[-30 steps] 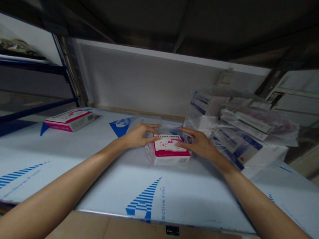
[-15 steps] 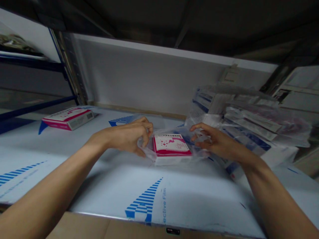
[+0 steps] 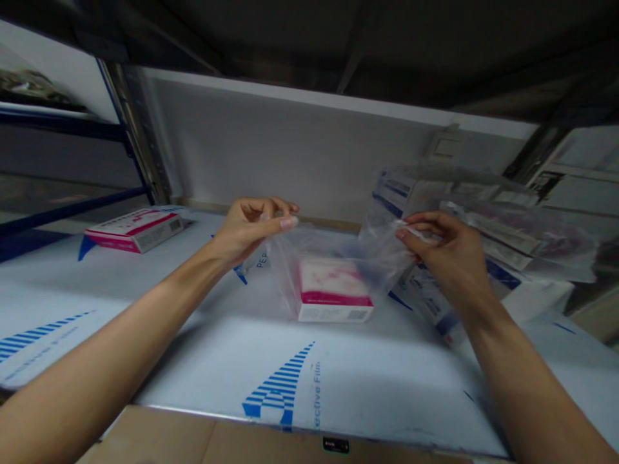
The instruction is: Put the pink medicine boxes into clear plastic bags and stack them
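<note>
While a pink-and-white box rests flat on the film-covered shelf between my hands, I hold up a clear plastic bag around it from both sides. My left hand pinches one edge of the bag between thumb and fingers, above and to the left of the box; my right hand pinches a gathered bit of it on the other side, thumb against forefinger. The plastic hazes the top of the box, while its front face, with a barcode at the right, is turned toward me; I cannot tell whether all of it sits inside. A second box of the same colours lies at the far left of the shelf, well apart from my hands. Just beyond my right hand, blue-and-white boxes stand piled in clear wrapping. A pale wall rises at the back, and cardboard shows below the shelf's near edge.
</note>
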A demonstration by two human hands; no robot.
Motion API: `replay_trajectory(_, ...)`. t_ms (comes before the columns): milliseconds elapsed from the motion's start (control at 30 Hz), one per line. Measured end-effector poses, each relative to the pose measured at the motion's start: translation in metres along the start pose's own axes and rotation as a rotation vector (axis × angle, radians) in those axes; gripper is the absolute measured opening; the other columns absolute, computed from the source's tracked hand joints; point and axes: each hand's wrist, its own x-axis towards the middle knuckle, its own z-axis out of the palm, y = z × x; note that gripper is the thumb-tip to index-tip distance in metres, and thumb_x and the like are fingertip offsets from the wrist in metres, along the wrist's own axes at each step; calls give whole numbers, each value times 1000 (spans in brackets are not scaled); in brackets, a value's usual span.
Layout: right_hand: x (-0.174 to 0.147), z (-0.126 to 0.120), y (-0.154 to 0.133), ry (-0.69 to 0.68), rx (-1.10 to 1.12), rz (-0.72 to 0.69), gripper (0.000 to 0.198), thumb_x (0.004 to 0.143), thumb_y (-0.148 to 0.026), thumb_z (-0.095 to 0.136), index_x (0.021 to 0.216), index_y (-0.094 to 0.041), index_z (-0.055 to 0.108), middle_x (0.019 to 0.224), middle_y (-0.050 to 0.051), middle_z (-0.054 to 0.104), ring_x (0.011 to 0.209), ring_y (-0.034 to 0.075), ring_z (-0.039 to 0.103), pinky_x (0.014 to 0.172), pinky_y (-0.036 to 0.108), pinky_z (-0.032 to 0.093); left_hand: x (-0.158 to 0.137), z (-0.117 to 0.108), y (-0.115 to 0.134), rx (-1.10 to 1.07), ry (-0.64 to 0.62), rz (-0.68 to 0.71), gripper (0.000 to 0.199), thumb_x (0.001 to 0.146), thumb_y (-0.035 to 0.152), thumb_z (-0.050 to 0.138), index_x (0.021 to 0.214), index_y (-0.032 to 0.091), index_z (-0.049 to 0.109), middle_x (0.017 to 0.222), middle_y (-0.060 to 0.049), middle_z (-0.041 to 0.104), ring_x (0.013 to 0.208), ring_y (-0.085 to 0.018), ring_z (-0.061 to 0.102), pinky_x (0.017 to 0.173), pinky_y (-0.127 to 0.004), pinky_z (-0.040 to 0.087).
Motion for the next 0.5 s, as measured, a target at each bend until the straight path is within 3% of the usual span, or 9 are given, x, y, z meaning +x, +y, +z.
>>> replay_trajectory(100,1,-1,-10,4,23,-22,27,65,-35,88,83,-24,71,82,1,70,51,12,59,41,25,46,-2,1,4,-170,-23,-105,32,64,39,87,56,18,65,82,-4,69,107,-26,64,95,-46,53)
replay_trajectory(200,1,3,-26,-77,56,-29,25,64,-33,88,80,-24,71,77,1,70,54,15,62,44,26,48,-5,6,1,-255,-154,-222,30,69,41,85,90,20,78,103,-8,75,110,-28,66,97,-46,52)
replay_trajectory(333,3,16,-44,-283,102,-45,23,64,-30,88,77,-24,70,66,-1,69,56,15,65,48,25,49,-3,25,-10,-95,-284,-296,56,82,33,78,134,19,62,89,-7,75,85,-19,70,86,-36,52)
replay_trajectory(433,10,29,-46,-451,143,-68,21,66,-30,86,75,-23,69,66,-1,70,60,16,68,55,26,53,4,47,-17,99,-388,-336,54,84,36,77,132,16,60,74,0,67,65,-13,62,68,-28,48)
replay_trajectory(500,14,38,-45,-524,163,-84,20,68,-31,84,75,-22,68,67,-1,71,64,17,70,61,29,56,8,61,-21,205,-490,-309,38,83,42,76,109,15,68,65,3,59,56,-11,54,58,-25,43)
